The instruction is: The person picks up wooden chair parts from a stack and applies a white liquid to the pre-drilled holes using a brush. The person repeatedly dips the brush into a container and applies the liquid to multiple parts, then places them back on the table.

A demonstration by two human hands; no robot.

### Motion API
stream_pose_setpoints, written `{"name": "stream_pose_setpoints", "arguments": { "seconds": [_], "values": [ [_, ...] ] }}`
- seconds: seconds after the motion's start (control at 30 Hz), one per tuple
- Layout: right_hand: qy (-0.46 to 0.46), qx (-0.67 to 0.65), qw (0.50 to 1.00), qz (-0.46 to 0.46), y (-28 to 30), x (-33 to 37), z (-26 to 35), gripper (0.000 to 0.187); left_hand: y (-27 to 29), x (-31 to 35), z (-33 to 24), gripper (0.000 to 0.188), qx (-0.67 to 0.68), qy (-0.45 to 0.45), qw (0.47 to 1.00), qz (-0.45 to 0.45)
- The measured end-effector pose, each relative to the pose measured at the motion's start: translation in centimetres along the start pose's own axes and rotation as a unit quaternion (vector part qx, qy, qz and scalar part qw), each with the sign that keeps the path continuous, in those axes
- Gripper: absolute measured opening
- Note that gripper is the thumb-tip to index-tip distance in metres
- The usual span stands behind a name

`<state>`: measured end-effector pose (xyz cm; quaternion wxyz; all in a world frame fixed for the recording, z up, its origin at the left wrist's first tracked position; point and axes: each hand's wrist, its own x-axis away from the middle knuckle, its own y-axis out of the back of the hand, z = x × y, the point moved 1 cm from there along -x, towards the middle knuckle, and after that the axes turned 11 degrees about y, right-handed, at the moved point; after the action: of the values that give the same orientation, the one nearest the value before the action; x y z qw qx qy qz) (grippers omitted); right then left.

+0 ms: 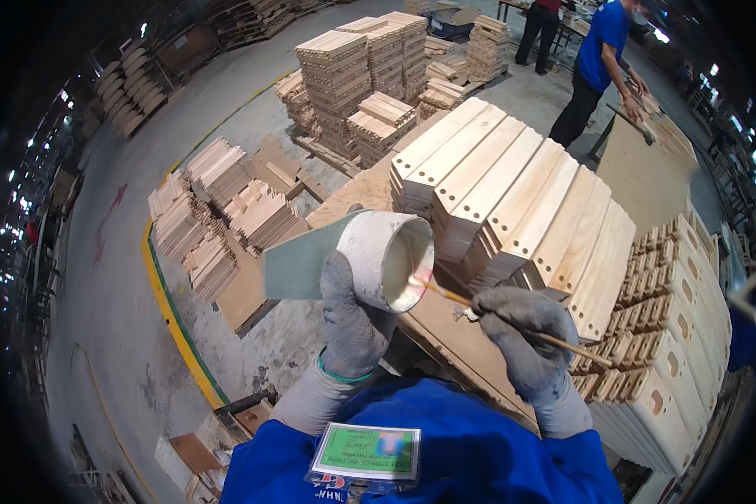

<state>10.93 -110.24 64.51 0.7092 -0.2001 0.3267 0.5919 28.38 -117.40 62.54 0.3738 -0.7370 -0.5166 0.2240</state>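
Note:
My left hand (353, 328), in a grey work glove, is wrapped round a white round pot (363, 252) tilted with its mouth to the right. Pale creamy stuff (401, 260) coats the inside of the pot. A flat grey-green sheet (298, 262) sticks out to the left behind the pot; whether my fingers grip it too is hidden. In my gloved right hand (525, 336) a thin wooden stick (554, 340) is pinched, its far end at the mouth of the pot. A whitish crumpled bit (466, 314) shows by my right fingertips.
Pale wooden boards with drilled ends (512, 193) are stacked just ahead on a brown board (454, 336). Slotted wooden pieces (672, 353) pile up at right. Stacked wood (336, 76) stands farther off. A co-worker in blue (603, 50) bends over a table (647, 176) at back right.

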Motion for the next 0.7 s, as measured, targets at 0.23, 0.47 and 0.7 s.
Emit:
{"name": "stream_pose_setpoints", "arguments": {
  "seconds": [0.23,0.47,0.7],
  "values": [
    [0.022,0.008,0.998,-0.052,-1.5,-5.4,-1.9,0.016,0.1,-3.9,-2.6,0.074,-0.042,0.097,0.991,0.078],
    [0.114,0.148,0.982,0.016,-6.0,-3.5,-4.3,0.019,3.4,-11.3,-3.3,0.071,-0.008,0.044,0.994,0.098],
    [-0.006,0.108,0.982,-0.155,-11.6,-7.2,-4.9,0.009,4.8,-16.9,-7.5,0.069,0.057,0.168,0.974,0.140]
  ]
}}
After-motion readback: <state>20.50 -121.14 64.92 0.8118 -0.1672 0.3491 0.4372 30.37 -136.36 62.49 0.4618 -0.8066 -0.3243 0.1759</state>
